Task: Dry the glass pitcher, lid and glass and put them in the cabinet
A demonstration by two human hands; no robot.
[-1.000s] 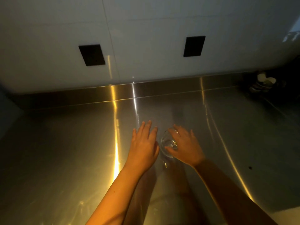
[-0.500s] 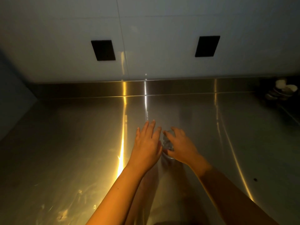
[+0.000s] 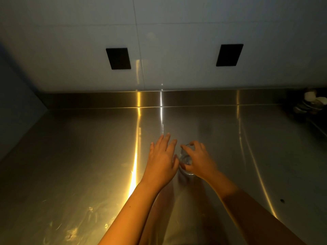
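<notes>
Head view, dim warm light. We look down on a brushed-steel surface (image 3: 74, 165) that runs back to a low steel upstand and a pale tiled wall (image 3: 177, 41). Two black rectangular plates (image 3: 118, 58) sit on the wall, one left of centre, one right.

Task item in view: one clear glass (image 3: 185, 160). We see it standing upright on the surface, slightly right of centre, between our two hands. It is colourless and transparent; the steel shows through its wall, the rim reads as a thin bright line at the top, and the base as a thicker pale ring low down. We cannot tell whether it is wet or dry. Pitcher and lid do not appear in this view.

Right hand (image 3: 200, 161): its grip is closed on the glass, forefinger curled over the rim from the far side, thumb against the near side lower down.

Left hand (image 3: 161, 160): fingers spread and extended, palm down, nothing held. It sits just beside the glass on the left; we cannot tell if the thumb edge touches the glass wall.

Both forearms are bare and enter from the bottom edge.

Far right, at the back corner, a small cluster of dishes (image 3: 311, 103) lies in shadow, too dark to identify piece by piece. A small dark spot (image 3: 282, 200) marks the surface at right.
</notes>
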